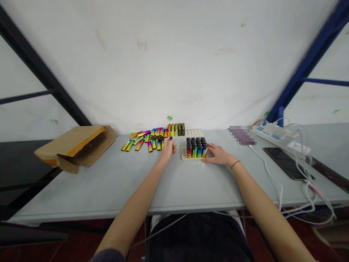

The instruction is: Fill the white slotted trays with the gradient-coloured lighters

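Black-topped lighters [196, 148] stand upright in a white, round-holed tray [188, 159] at the frame's centre. From the left, I see creased brown cardboard packaging [71, 143], then flat, glossy rainbow metallic pieces [149, 147] in a loose scatter. The left hand [169, 148] is curled closed around a dark-tipped piece [171, 138]. The right hand [219, 155] is part-open, thumb and fingers against the tray's right end. Below both, I have a broad stretch of smooth grey counter [188, 185] down to its straight front edge; a slim black phone [283, 162] and white cables [265, 169] crowd the right.
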